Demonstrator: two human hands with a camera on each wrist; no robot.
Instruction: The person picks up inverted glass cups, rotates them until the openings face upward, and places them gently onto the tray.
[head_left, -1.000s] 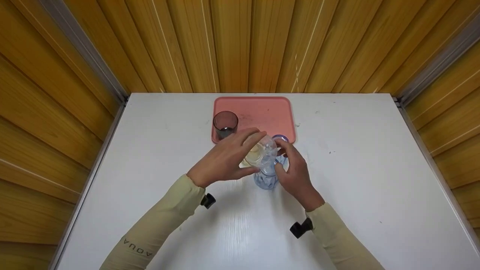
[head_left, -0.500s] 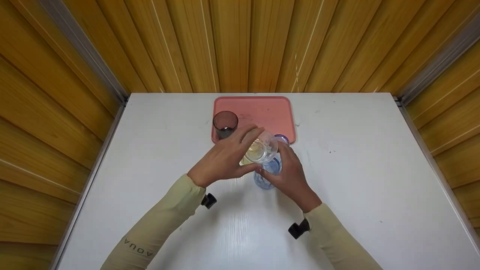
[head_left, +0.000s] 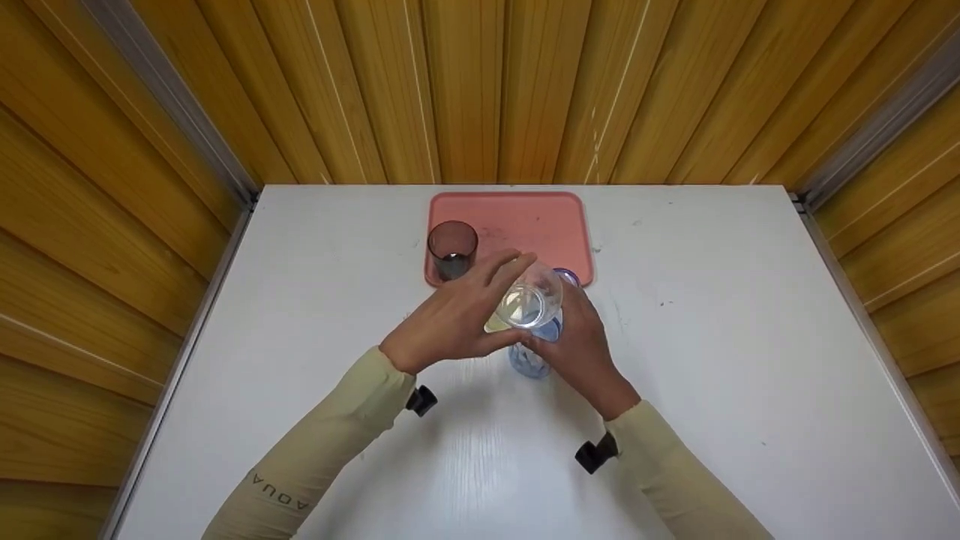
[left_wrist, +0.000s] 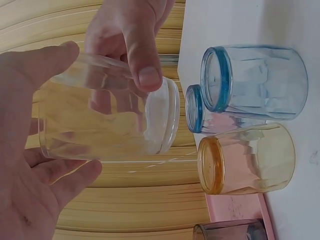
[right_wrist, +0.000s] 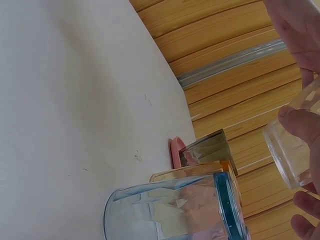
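Note:
Above the table, a clear glass (left_wrist: 115, 112) is held between both hands. My left hand (head_left: 454, 319) spreads thumb and fingers around its upper end, as the left wrist view shows. My right hand (head_left: 585, 352) grips it lower down from the other side, its thumb (left_wrist: 145, 65) lying along the wall near the thick end. Close below stand a blue-tinted glass (left_wrist: 267, 82), a second blue glass (left_wrist: 195, 110) behind it, and a yellow-tinted glass (left_wrist: 255, 162). In the head view the hands and the clear glass partly cover these.
A pink tray (head_left: 536, 217) lies at the back of the white table (head_left: 337, 262), and a dark tinted glass (head_left: 452, 251) stands on its left side. Wood-patterned panels (head_left: 465, 90) rise behind the table and at both sides.
My right hand has moved slightly left and closed around the clear glass. The glass has tilted and shifted a little within my hands. My left hand has stayed nearly in place.

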